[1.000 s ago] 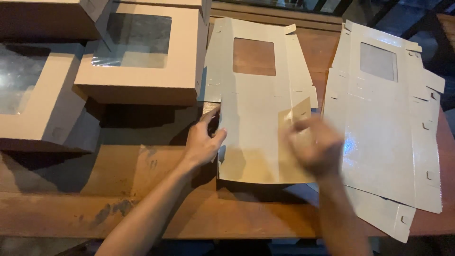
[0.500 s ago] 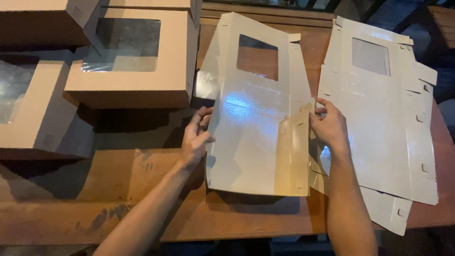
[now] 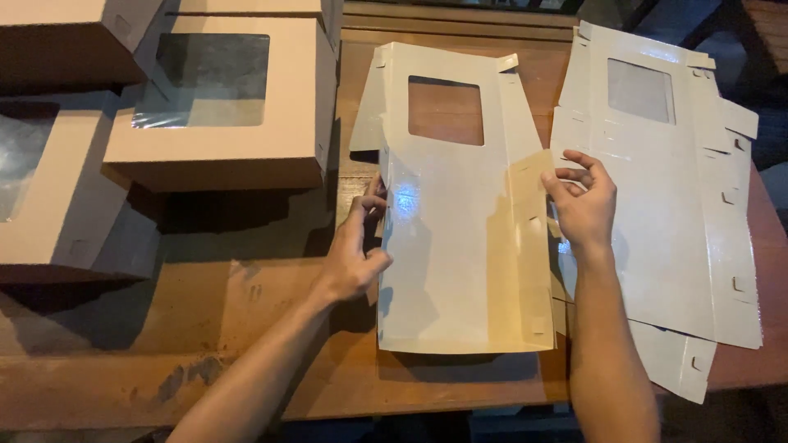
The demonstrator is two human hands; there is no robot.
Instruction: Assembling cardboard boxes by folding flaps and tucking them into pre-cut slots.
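Box blank (image 3: 460, 238): flat die-cut card with a window cutout, glossy side up, lying mid-table (image 3: 246, 344) between your hands. Judged light, thin, springy along its creases and a bit slick; best held at the long edges, near the folds. Your left hand (image 3: 353, 254) pinches its left edge; your right hand (image 3: 584, 205) grips the raised right flap. A stack of blanks (image 3: 657, 189) lies just right. Finished boxes (image 3: 222, 107) sit left.

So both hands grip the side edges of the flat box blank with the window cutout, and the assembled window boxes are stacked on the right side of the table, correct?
Not quite. The head view shows the left hand and right hand on the side edges of the flat box blank, but the assembled window boxes sit on the table's left side. On the right lie more flat blanks.
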